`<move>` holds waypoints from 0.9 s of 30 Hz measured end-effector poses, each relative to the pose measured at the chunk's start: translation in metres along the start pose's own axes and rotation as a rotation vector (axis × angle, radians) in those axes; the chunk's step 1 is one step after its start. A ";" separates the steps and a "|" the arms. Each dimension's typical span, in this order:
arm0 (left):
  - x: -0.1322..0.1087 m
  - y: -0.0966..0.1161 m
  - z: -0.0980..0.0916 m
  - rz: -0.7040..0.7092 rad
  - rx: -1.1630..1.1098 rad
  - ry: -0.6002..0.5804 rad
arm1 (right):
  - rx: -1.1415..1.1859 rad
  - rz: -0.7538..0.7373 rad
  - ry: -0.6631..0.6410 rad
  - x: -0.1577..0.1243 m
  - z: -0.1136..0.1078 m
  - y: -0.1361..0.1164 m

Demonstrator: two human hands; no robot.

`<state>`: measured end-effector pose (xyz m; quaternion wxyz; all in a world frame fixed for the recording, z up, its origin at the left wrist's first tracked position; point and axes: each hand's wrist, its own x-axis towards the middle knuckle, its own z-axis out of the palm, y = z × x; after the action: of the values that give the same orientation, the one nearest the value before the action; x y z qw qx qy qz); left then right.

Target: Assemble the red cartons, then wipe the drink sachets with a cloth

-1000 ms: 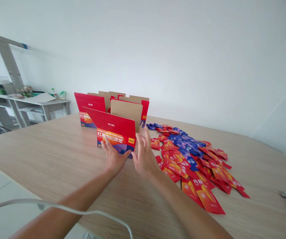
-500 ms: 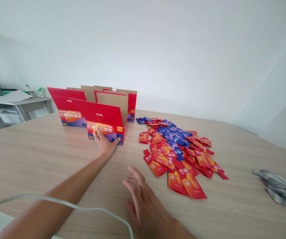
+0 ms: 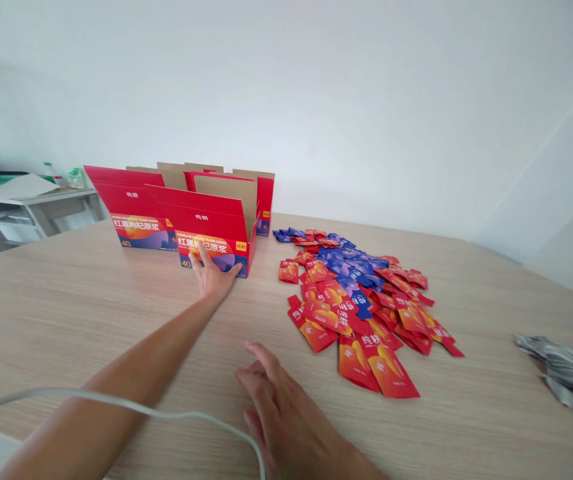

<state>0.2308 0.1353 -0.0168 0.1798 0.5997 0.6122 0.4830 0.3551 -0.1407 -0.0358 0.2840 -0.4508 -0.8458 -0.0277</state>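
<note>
My left hand (image 3: 214, 275) lies with spread fingers against the lower front of a red carton (image 3: 199, 217), which stands with its top flaps up. The carton's inside is hidden from here. Low over the table, my right hand (image 3: 281, 407) has its fingers loosely curved and apart, with nothing seen in them. To its upper right spreads a loose heap of sachets; red-orange sachets (image 3: 389, 363) lie at the near side and edges, and blue-purple sachets (image 3: 354, 267) are gathered in the middle.
More red cartons with raised flaps stand behind, one at the left (image 3: 139, 210). A striped grey cloth (image 3: 566, 373) lies at the table's right. A white cable (image 3: 131, 403) crosses in front of my left forearm. A side desk (image 3: 36, 197) stands at far left.
The front carton has shifted slightly away from me under my left hand. My right hand has drifted a little left. The whole view has tilted slightly.
</note>
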 end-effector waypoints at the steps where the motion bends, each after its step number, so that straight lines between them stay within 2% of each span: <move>1: 0.002 -0.001 0.002 -0.005 0.000 -0.003 | 0.005 0.004 -0.017 0.000 0.000 0.000; 4: 0.011 -0.005 0.009 -0.024 0.002 0.000 | 0.001 -0.003 -0.038 0.000 -0.001 0.000; 9: 0.023 -0.012 0.020 -0.001 0.009 0.005 | -0.022 -0.042 -0.003 0.000 0.001 0.001; 18: 0.035 -0.008 0.027 0.004 0.037 -0.005 | -0.061 -0.052 0.056 0.001 0.006 0.002; 27: 0.056 -0.014 0.037 0.029 0.058 0.014 | -0.060 -0.085 0.077 0.000 0.009 0.006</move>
<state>0.2406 0.2023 -0.0258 0.1511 0.6102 0.6185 0.4716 0.3555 -0.1339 -0.0447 0.3011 -0.4212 -0.8516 -0.0823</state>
